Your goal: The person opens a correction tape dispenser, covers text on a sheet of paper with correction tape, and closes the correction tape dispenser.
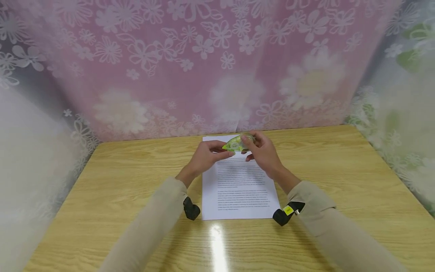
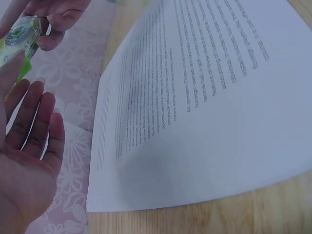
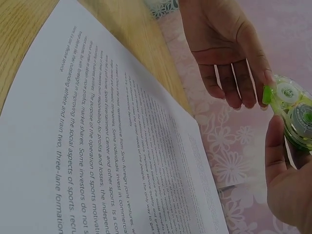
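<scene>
Above the far part of a printed sheet of paper (image 1: 242, 192), a green, see-through correction tape dispenser (image 1: 235, 144) is held up between two hands. The right hand (image 1: 263, 153) grips its rounded body with the thumb on its near side; the reels show through the casing (image 3: 296, 114). At the dispenser's pointed end, the left hand (image 1: 207, 154) pinches the bright green tip (image 3: 266, 94) between thumb and forefinger. The left hand's other fingers (image 2: 36, 119) are extended. Lines of small print cover the sheet, which lies flat beneath both hands.
The wooden table (image 1: 142, 181) extends around the paper. A pink flowered curtain (image 1: 190, 75) hangs along the table's far edge, with pale flowered cloth (image 1: 404, 113) at the sides. Black wrist cameras (image 1: 192, 209) sit at both sleeve cuffs.
</scene>
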Demonstrator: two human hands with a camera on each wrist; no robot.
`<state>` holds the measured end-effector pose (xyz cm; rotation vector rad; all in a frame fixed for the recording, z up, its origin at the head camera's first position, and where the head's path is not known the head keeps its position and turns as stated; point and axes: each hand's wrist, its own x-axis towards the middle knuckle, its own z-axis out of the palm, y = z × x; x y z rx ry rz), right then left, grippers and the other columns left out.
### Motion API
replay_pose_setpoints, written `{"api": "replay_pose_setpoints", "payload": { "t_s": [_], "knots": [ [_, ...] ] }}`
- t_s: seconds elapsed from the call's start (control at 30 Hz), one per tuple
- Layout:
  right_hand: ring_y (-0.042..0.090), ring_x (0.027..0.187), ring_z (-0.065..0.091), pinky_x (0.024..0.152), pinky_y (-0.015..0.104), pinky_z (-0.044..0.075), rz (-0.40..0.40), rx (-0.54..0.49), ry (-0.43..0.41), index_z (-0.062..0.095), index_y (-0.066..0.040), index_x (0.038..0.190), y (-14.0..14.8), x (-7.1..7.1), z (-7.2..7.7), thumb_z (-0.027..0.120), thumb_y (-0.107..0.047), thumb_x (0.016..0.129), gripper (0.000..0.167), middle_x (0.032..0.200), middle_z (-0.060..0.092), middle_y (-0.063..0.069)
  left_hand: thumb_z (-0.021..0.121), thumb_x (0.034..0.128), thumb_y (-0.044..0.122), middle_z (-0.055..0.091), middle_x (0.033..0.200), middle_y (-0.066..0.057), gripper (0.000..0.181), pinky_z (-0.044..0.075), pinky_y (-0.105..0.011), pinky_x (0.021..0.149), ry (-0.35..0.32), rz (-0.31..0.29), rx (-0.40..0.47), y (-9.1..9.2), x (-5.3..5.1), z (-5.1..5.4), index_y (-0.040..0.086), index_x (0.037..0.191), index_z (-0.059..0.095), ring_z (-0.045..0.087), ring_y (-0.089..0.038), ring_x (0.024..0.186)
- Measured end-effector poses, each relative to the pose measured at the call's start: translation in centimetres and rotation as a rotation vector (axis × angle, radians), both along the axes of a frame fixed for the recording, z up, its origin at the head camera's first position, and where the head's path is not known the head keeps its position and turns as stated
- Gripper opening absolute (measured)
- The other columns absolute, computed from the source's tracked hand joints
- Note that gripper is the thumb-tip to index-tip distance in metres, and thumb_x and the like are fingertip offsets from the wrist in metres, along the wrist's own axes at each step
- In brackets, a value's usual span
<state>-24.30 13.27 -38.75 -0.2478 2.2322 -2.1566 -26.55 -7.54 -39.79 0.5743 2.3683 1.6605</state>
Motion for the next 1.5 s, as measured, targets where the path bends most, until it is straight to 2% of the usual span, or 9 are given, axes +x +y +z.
{"api": "replay_pose_setpoints", "payload": {
  "t_s": [0.17, 0.27, 0.57, 0.83, 1.07, 1.23, 1.37, 1.47, 1.5],
  "knots": [
    [0.03, 0.084, 0.062, 0.059, 0.027, 0.054, 0.004, 0.007, -0.006, 0.052, -0.007, 0.124, -0.2, 0.2, -0.1, 0.059, -0.037, 0.095, 0.042, 0.098, 0.062, 0.01, 0.076, 0.0838, 0.028, 0.07, 0.096, -0.003, 0.023, 0.049, -0.05, 0.084, -0.019, -0.019, 0.047, 0.2, 0.1, 0.0, 0.009, 0.097, 0.075, 0.065, -0.028, 0.093],
    [0.032, 0.086, 0.061, 0.059, 0.028, 0.054, 0.004, 0.022, -0.005, 0.053, -0.008, 0.124, -0.2, 0.2, -0.2, 0.059, -0.039, 0.095, 0.044, 0.099, 0.062, 0.01, 0.076, 0.0834, 0.027, 0.07, 0.093, -0.003, 0.022, 0.049, -0.052, 0.084, -0.029, -0.021, 0.048, 0.3, 0.2, 0.0, 0.009, 0.096, 0.076, 0.065, -0.032, 0.092],
    [0.03, 0.087, 0.067, 0.058, 0.035, 0.056, 0.028, 0.117, 0.032, 0.059, -0.004, 0.119, 0.4, 0.2, -0.2, 0.062, -0.034, 0.094, 0.039, 0.107, 0.064, 0.014, 0.077, 0.0826, 0.027, 0.069, 0.097, 0.0, 0.023, 0.051, -0.046, 0.083, -0.043, 0.017, -0.027, -0.1, 0.1, -0.1, 0.011, 0.099, 0.075, 0.065, -0.016, 0.088],
    [0.02, 0.081, 0.061, 0.062, 0.033, 0.054, 0.014, 0.264, 0.103, 0.064, -0.003, 0.117, 0.8, 0.1, -0.3, 0.063, -0.032, 0.093, 0.037, 0.099, 0.068, 0.013, 0.078, 0.0816, 0.025, 0.071, 0.095, -0.003, 0.025, 0.05, -0.047, 0.086, -0.093, 0.002, 0.01, -0.5, 0.1, -0.3, 0.008, 0.1, 0.074, 0.067, -0.018, 0.09],
    [0.03, 0.069, 0.061, 0.065, 0.043, 0.054, -0.005, 0.272, 0.129, 0.065, -0.003, 0.116, 1.1, 0.2, -0.6, 0.065, -0.031, 0.093, 0.036, 0.095, 0.069, 0.012, 0.078, 0.0812, 0.021, 0.071, 0.092, -0.006, 0.026, 0.049, -0.048, 0.087, -0.124, -0.003, 0.037, -0.8, 0.3, -0.4, 0.006, 0.1, 0.071, 0.067, -0.023, 0.092],
    [0.019, 0.072, 0.061, 0.064, 0.04, 0.054, -0.004, 0.262, 0.122, 0.065, -0.001, 0.116, 1.1, 0.3, -0.5, 0.065, -0.027, 0.093, 0.034, 0.096, 0.069, 0.014, 0.079, 0.0807, 0.019, 0.071, 0.092, -0.006, 0.024, 0.05, -0.044, 0.086, -0.127, -0.006, 0.03, -1.1, 0.4, -0.5, 0.005, 0.099, 0.07, 0.067, -0.027, 0.093],
    [0.012, 0.07, 0.059, 0.063, 0.034, 0.054, -0.007, 0.296, 0.122, 0.063, 0.004, 0.117, 0.7, 1.5, 1.1, 0.063, -0.018, 0.095, 0.032, 0.096, 0.068, 0.019, 0.079, 0.0805, 0.019, 0.071, 0.094, -0.006, 0.027, 0.049, -0.046, 0.087, -0.134, 0.005, 0.021, -1.5, 0.5, -0.5, 0.005, 0.102, 0.07, 0.066, -0.024, 0.093],
    [0.013, 0.07, 0.059, 0.064, 0.036, 0.054, -0.005, 0.314, 0.122, 0.062, 0.007, 0.117, 0.7, 1.5, 1.0, 0.062, -0.015, 0.095, 0.031, 0.096, 0.067, 0.02, 0.077, 0.0816, 0.017, 0.071, 0.093, -0.008, 0.025, 0.047, -0.049, 0.09, -0.149, 0.005, 0.054, -1.9, 0.4, -0.6, 0.004, 0.101, 0.07, 0.066, -0.029, 0.095],
    [0.016, 0.071, 0.06, 0.064, 0.038, 0.054, -0.005, 0.315, 0.119, 0.063, 0.006, 0.117, 0.9, 1.2, 0.5, 0.062, -0.016, 0.095, 0.032, 0.096, 0.067, 0.02, 0.077, 0.0821, 0.016, 0.071, 0.092, -0.009, 0.023, 0.046, -0.05, 0.09, -0.155, 0.003, 0.069, -2.0, 0.4, -0.7, 0.003, 0.1, 0.071, 0.065, -0.032, 0.096]
  ]
}}
